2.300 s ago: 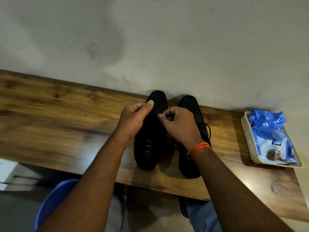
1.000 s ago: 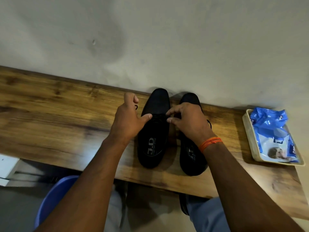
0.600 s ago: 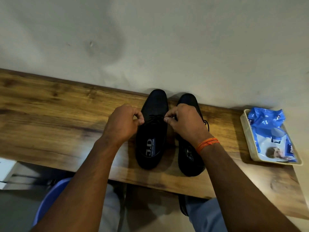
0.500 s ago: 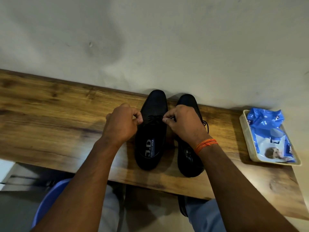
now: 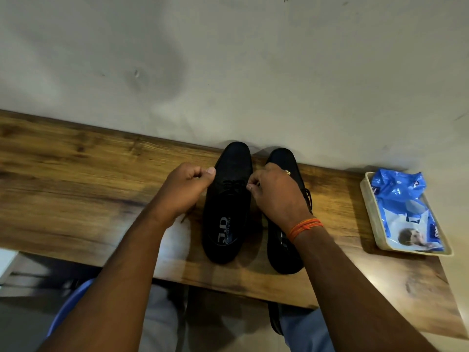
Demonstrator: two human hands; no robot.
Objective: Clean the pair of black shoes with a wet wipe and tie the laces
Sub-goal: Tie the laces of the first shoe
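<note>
Both hands were curled at the lacing of the left shoe: the left hand had its fingers folded into the palm with the thumb pressed over the forefinger at the shoe's nine o'clock edge, and the right hand pinched thumb against fingertips at its three o'clock edge. The lace ends themselves were too thin and dark to make out inside either grip, so what each pinch held could not be told for certain.

A wooden table ran across the view against a pale wall. On it the pair of black shoes stood side by side near the wall, toes toward twelve o'clock, heels toward six; the right shoe sat just beside the left one at its three o'clock and lay partly under the right wrist. A cream tray rested well apart at three o'clock, holding a crumpled blue wet wipe pack. The laces crossed the left shoe's vamp between the two hands. An orange thread band circled the right wrist.
</note>
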